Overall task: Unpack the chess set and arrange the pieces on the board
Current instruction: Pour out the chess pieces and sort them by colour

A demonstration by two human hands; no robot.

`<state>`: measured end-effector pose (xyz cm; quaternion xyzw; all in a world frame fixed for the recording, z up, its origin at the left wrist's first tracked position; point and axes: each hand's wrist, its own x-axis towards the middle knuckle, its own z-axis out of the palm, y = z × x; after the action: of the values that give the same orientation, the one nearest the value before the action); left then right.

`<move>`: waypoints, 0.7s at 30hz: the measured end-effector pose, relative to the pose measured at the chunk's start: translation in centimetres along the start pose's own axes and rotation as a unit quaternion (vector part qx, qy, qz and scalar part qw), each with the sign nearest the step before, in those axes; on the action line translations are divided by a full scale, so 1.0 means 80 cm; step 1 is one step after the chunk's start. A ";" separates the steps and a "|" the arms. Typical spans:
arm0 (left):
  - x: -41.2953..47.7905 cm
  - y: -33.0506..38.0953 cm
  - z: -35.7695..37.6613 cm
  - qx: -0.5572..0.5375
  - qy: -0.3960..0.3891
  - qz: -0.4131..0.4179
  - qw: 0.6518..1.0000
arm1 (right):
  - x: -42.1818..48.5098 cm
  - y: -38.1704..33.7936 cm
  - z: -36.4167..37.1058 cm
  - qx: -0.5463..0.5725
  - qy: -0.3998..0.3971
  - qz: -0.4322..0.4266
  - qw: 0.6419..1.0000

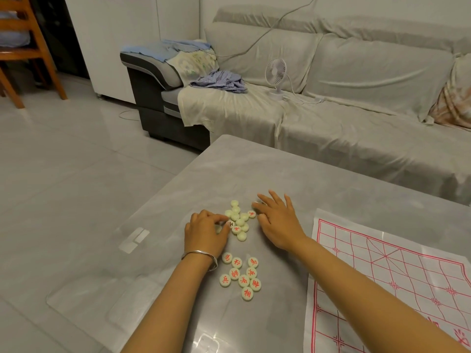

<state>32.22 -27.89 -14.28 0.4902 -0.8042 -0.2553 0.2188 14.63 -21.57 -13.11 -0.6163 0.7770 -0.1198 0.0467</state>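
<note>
Fingers (215, 217) of the left hand (206, 233) are pinching a chess piece (231, 224) mid-frame, while the right hand (277, 220) is resting outspread beside the pile (240, 221).

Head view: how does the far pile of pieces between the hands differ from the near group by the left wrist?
The far pile shows mostly blank faces; the near group shows red characters on every piece. The far pile sits between the left hand and right hand, left fingers touching it; the near group lies untouched. Both are cream discs on the table, off the board.
</note>
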 end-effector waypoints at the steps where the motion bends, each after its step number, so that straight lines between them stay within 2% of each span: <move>1: 0.001 -0.003 -0.001 -0.011 0.002 -0.003 1.000 | -0.003 0.000 -0.002 0.003 0.022 0.009 1.000; 4: 0.003 -0.012 -0.003 -0.065 0.032 -0.010 0.997 | -0.009 -0.023 -0.004 0.060 0.092 -0.028 0.994; 6: 0.004 -0.018 -0.006 -0.098 0.047 -0.011 0.994 | -0.006 -0.045 -0.001 0.080 0.109 -0.058 0.989; 12: 0.000 -0.024 -0.016 -0.166 0.029 -0.018 0.986 | 0.007 -0.065 0.014 0.072 0.088 0.025 0.993; 14: -0.001 -0.024 -0.019 -0.190 0.024 -0.021 0.981 | 0.007 -0.070 0.014 0.072 0.088 0.027 0.993; 17: -0.003 -0.027 -0.020 -0.202 0.007 -0.017 0.979 | 0.013 -0.060 -0.003 0.121 0.143 0.020 0.982; 19: -0.004 -0.029 -0.019 -0.201 -0.016 -0.010 0.979 | 0.024 -0.028 -0.022 0.154 0.203 0.089 0.963; 21: -0.004 -0.032 -0.018 -0.192 -0.035 0.003 0.981 | 0.030 0.014 -0.033 0.147 0.210 0.186 0.949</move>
<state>34.97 -28.87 -14.76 0.4276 -0.7489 -0.4211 0.2811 12.41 -23.29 -10.67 -0.4084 0.8438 -0.3481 -0.0058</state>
